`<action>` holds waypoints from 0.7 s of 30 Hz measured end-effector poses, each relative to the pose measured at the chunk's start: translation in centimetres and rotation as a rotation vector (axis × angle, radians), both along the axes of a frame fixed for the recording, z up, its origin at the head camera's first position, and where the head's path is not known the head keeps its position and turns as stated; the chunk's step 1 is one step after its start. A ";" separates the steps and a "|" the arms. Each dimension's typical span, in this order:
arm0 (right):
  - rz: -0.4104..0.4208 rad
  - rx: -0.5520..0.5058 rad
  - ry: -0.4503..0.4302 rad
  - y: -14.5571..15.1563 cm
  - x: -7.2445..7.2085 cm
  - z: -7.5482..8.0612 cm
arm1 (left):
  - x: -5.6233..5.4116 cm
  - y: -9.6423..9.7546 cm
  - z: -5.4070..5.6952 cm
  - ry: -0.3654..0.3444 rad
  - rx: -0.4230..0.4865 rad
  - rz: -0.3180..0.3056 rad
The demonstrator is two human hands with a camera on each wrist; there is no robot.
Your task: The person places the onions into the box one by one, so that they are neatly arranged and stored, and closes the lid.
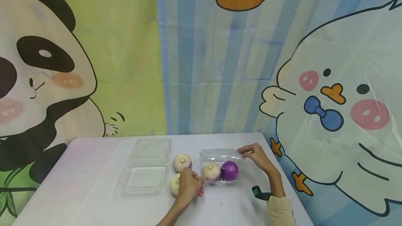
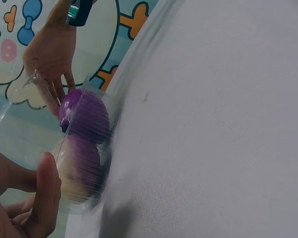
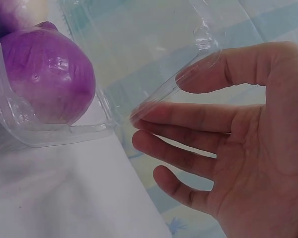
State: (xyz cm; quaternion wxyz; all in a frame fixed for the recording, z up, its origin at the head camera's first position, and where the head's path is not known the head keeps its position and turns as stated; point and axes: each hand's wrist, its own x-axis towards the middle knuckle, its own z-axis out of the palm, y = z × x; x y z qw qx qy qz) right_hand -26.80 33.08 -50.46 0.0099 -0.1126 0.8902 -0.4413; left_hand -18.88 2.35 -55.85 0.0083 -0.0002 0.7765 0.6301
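A clear plastic clamshell box (image 1: 220,181) lies on the table with its lid raised. Inside sit two turnips side by side, a cream-topped one (image 1: 211,171) and a purple one (image 1: 230,170). My right hand (image 1: 255,156) pinches the lid's right edge between thumb and fingers; the right wrist view shows the lid (image 3: 164,91) in that pinch. At the box's near left corner my left hand (image 1: 189,186) pinches the rim with thumb and forefinger. Two more turnips stand beside the left hand, one behind (image 1: 182,163) and one partly covered by it (image 1: 174,185).
A second clear clamshell box (image 1: 144,177) lies opened out on the left of the white table (image 1: 94,198). Behind the table hangs a cartoon-printed curtain (image 1: 204,62). A dark camera mount (image 1: 261,194) is strapped at the right wrist.
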 end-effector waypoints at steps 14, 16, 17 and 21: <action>0.008 0.009 0.058 0.2 0.7 -0.8 | 0.1 0.1 0.0 0.014 -0.014 -0.002; 0.008 0.012 0.064 0.2 0.8 -0.8 | 0.1 0.1 0.1 0.007 -0.012 0.000; 0.006 0.015 0.067 0.2 0.8 -0.9 | 0.1 0.1 0.1 0.001 -0.011 0.003; 0.005 0.023 0.077 0.2 0.9 -1.1 | 0.1 0.1 0.1 -0.007 -0.009 0.011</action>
